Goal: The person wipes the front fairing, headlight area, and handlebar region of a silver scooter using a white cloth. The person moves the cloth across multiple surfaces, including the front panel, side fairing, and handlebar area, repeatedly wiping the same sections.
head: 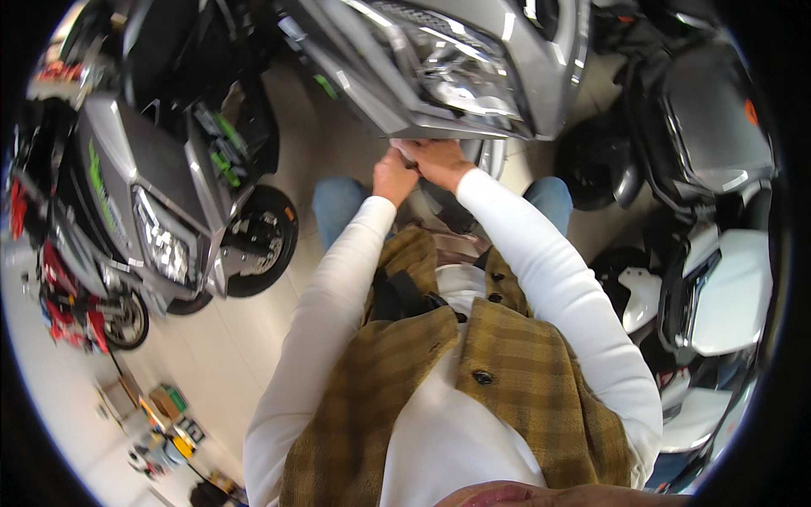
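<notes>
Before me is the front of a grey scooter, its fairing [550, 95] and clear headlight [472, 79] at the top of the view. My left hand [394, 176] and my right hand [443, 162] meet just under the fairing's lower edge. A small pale patch [402, 149] shows between them; I cannot tell what it is. The fingertips are mostly hidden, so any grip is unclear. Below the hands, a dark curved part [448, 206], perhaps the front mudguard, lies between my knees.
Left of me stands another grey scooter [117, 136] with green decals and its front wheel [269, 244] turned outward. Farther left is a red motorcycle [70, 304]. Boxes [166, 402] lie on the tiled floor [244, 329]. Scooters with a dark panel [719, 120] and a white panel [732, 291] line my right.
</notes>
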`<state>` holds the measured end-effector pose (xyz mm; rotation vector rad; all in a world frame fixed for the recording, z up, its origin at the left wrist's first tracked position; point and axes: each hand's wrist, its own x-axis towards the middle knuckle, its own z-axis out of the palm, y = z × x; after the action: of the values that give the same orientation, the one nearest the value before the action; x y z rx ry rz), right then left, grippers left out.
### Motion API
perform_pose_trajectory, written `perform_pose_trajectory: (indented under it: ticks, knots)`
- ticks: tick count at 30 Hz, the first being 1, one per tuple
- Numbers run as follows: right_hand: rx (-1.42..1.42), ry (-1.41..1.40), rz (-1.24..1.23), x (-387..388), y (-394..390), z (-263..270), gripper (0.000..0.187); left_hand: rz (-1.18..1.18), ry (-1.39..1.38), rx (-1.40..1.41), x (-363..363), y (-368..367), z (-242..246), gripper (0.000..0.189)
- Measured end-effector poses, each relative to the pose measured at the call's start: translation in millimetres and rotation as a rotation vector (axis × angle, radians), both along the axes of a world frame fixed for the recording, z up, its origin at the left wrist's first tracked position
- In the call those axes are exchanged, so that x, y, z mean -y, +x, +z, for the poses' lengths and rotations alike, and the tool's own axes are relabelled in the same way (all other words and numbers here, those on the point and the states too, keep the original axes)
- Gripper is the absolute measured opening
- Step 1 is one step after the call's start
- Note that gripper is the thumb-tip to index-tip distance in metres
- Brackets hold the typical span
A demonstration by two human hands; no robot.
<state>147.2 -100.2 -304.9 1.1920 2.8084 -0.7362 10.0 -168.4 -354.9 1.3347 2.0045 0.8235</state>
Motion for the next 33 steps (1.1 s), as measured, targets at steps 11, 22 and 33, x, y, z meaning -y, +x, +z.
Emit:
perform_pose_trajectory:
  ticks: [11, 22, 33]
  knots:
    - [-0.162, 0.333, 0.256, 85, 71, -21, 0.019, -0.608, -0.475, -0.082, 54, 28, -27, 0.042]
    - [-0.288, 0.289, -0.28, 18, 99, -11, 0.063, -0.331, 0.238, -0.163, -13, 49, 52, 0.038]
    - [-0.236, 0.395, -0.155, 57, 80, -11, 0.069, -0.426, -0.011, -0.16, 9, 29, 42, 0.039]
